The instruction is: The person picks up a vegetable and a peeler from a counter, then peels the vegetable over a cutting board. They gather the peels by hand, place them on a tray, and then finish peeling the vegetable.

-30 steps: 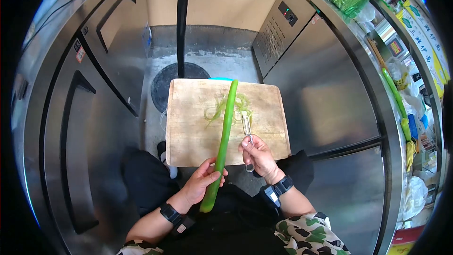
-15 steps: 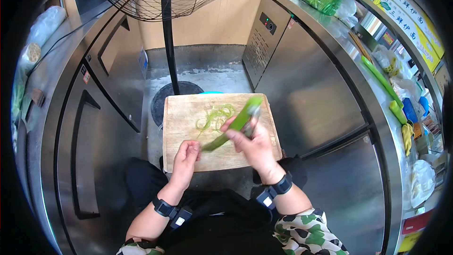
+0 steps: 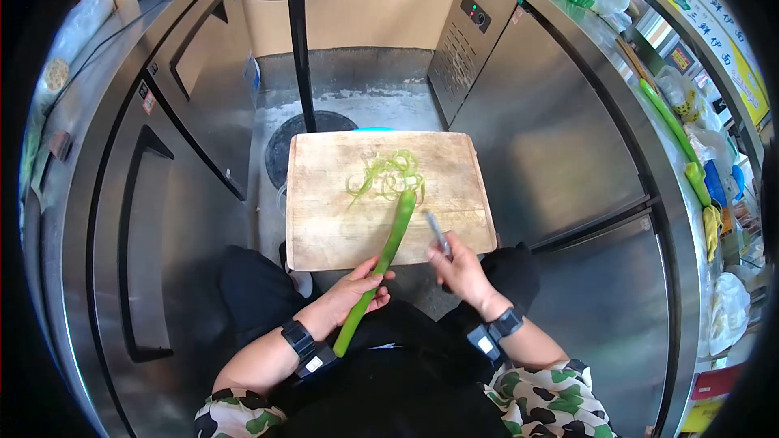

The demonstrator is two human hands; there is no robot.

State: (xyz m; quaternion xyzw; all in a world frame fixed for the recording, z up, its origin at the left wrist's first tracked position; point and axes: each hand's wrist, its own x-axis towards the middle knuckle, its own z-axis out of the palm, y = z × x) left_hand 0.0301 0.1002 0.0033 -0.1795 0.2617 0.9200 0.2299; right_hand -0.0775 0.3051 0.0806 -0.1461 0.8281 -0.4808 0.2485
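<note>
A long green stalk [image 3: 395, 243] lies at a slant in the middle of the frame, its long axis running from lower left to upper right—the lower end over the person's dark-clothed lap, the upper end over the cutting board [image 3: 320, 231]. The left hand [image 3: 355, 292] grips it around its middle, fingers clamped on it. Whether the upper end touches the board, I cannot tell; it points at the loose heap of green peelings [image 3: 392, 174] on the board's far half. To its right, the right hand [image 3: 465, 274] has its fingers closed on a slim metal peeler [image 3: 436, 231]—blurred, its tip directed to the upper left, apart from the stalk. On the steel bench [image 3: 596, 42] along the right, another green stalk [image 3: 669, 123] slants down beside plastic bags.
</note>
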